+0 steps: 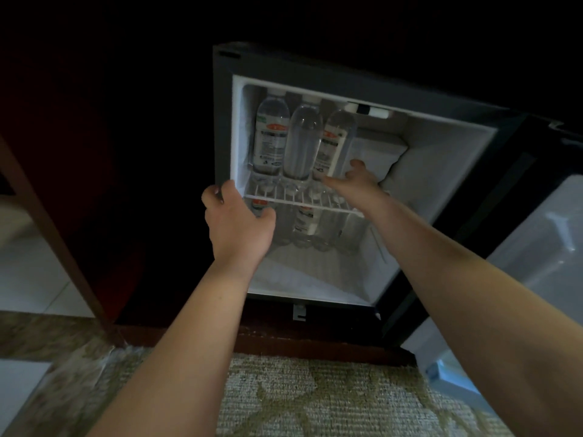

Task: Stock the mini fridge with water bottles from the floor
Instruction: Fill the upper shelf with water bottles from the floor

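Our right hand (353, 179) clasps the base of a clear labelled plastic water bottle (336, 143), seating it on the white wire shelf (303, 201). Our left hand (236, 216) grips the frame of the black mini fridge (222, 121). Two more bottles (303, 143) stand between the hands (others below). Next, probably: release it and reach floorward.

Three clear water bottles (302, 143) stand on a shelf (303, 201) in the open mini fridge (448, 171).

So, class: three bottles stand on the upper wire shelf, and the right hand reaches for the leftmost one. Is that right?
Not quite. The head view shows the right hand at the rightmost bottle, not the leftmost; three do stand on the upper wire shelf.
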`<state>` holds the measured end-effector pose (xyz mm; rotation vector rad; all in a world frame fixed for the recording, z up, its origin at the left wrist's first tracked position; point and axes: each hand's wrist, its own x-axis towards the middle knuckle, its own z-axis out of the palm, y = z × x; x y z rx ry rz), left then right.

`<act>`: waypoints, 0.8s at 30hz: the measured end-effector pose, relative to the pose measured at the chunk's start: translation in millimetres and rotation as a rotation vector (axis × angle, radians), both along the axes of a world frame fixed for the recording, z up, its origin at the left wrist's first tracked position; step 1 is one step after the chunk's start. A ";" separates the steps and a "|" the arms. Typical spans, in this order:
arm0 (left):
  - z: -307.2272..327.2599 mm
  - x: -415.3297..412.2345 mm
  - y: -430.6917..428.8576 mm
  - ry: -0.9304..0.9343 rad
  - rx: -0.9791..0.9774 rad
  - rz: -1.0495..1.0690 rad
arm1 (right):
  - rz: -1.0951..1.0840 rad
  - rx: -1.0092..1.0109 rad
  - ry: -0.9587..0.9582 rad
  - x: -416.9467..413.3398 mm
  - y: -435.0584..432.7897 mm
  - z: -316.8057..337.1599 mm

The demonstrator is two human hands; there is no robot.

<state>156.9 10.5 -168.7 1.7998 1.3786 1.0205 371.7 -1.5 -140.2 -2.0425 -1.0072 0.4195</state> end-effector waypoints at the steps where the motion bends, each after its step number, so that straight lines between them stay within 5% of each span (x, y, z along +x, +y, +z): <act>1: 4.5 0.6 -3.7 0.005 0.011 -0.012 | 0.011 -0.012 -0.003 -2.8 -4.9 2.5; 6: 31.8 7.1 -18.9 0.091 -0.057 -0.236 | 0.071 -0.203 -0.193 -19.6 -37.0 17.8; 11: 56.4 4.0 -48.2 0.278 -0.185 -0.521 | 0.131 -0.150 -0.010 -42.1 -88.0 28.9; 24: 125.4 -10.4 -180.3 0.375 -0.082 -0.627 | -0.097 0.062 0.191 -75.6 -279.8 92.3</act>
